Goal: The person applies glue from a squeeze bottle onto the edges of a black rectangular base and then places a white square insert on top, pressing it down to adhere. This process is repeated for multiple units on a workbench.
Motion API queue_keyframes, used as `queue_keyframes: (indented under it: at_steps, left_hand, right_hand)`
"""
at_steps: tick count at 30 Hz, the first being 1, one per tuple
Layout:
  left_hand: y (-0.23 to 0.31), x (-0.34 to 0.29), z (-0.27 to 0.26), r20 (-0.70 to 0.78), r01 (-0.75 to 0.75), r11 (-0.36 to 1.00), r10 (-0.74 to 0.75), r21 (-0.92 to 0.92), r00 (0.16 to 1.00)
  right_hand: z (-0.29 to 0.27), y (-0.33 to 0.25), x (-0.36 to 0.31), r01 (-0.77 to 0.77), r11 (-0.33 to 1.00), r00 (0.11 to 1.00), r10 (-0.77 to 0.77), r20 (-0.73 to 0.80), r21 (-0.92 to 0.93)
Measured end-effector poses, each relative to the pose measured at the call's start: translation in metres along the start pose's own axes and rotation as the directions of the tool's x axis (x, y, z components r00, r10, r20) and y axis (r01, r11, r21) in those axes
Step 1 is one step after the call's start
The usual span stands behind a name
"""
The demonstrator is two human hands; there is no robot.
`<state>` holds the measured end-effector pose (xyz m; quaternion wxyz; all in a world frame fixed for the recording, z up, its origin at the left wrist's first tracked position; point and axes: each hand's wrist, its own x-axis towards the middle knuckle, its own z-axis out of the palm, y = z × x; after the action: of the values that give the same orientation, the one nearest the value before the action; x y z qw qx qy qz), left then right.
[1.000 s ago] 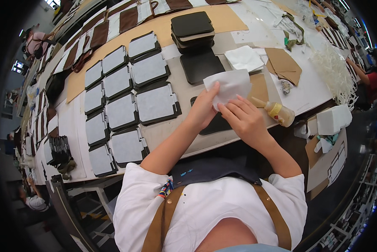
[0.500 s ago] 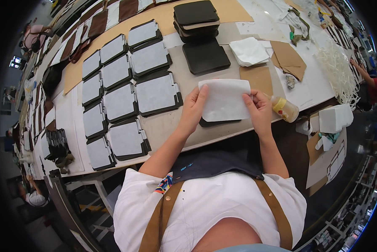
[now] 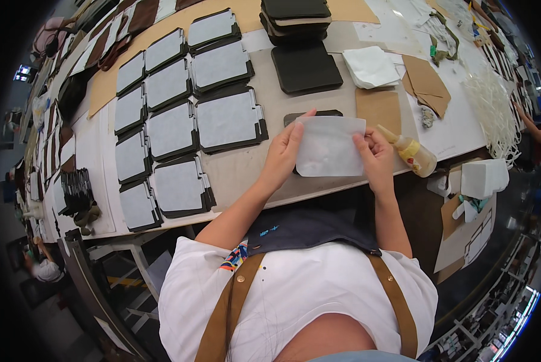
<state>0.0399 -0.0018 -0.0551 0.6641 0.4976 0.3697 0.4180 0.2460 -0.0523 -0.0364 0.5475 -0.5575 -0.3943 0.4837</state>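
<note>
Both my hands hold a thin white sheet (image 3: 330, 148) by its two sides, near the table's front edge. My left hand (image 3: 285, 148) pinches the left side, thumb on top. On the right side my right hand (image 3: 376, 155) is closed in the same way. Under and behind the sheet lies a dark flat panel (image 3: 319, 113), mostly covered. Farther back sit a single black panel (image 3: 306, 67) and a tall stack of dark panels (image 3: 295, 17). A stack of white sheets (image 3: 370, 66) lies to their right.
Rows of black panel stacks topped with pale sheets (image 3: 228, 117) fill the table's left. Close to my right hand lies a bottle with a yellow collar (image 3: 416, 155). Brown card pieces (image 3: 426, 84) and a tangle of white strips (image 3: 487, 111) lie farther right.
The sheet has shifted slightly to the right and lower against the panel, whose far edge now shows behind it. My hands still grip both sides, and the whole view has tilted a little.
</note>
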Motion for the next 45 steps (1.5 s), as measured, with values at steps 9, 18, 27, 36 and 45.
queue_keyframes:
  at_steps: [9, 18, 27, 36, 45]
  left_hand:
    - [-0.006, -0.031, -0.010, -0.075, 0.053, 0.928, -0.027, 0.368, 0.997]
    - [-0.020, -0.032, -0.022, -0.084, -0.069, 0.689, 0.186, 0.721, 0.979]
    - [-0.023, -0.033, -0.023, -0.084, -0.067, 0.674, 0.188, 0.735, 0.979]
    - [-0.022, -0.032, -0.023, -0.086, -0.025, 0.650, 0.137, 0.760, 0.987]
    - [-0.022, -0.031, -0.021, -0.091, -0.012, 0.673, 0.117, 0.740, 0.989]
  right_hand:
    - [-0.011, 0.022, 0.007, -0.012, 0.941, 1.000, 0.013, 0.001, -0.339]
    - [0.007, 0.026, 0.022, 0.143, 0.822, 0.988, -0.154, 0.026, -0.552]
    - [0.008, 0.026, 0.024, 0.131, 0.755, 0.990, -0.135, 0.042, -0.642]
    - [0.008, 0.025, 0.024, 0.139, 0.725, 0.987, -0.156, 0.037, -0.674]
    - [0.016, 0.018, 0.016, 0.268, 0.453, 0.929, -0.354, 0.104, -0.850]
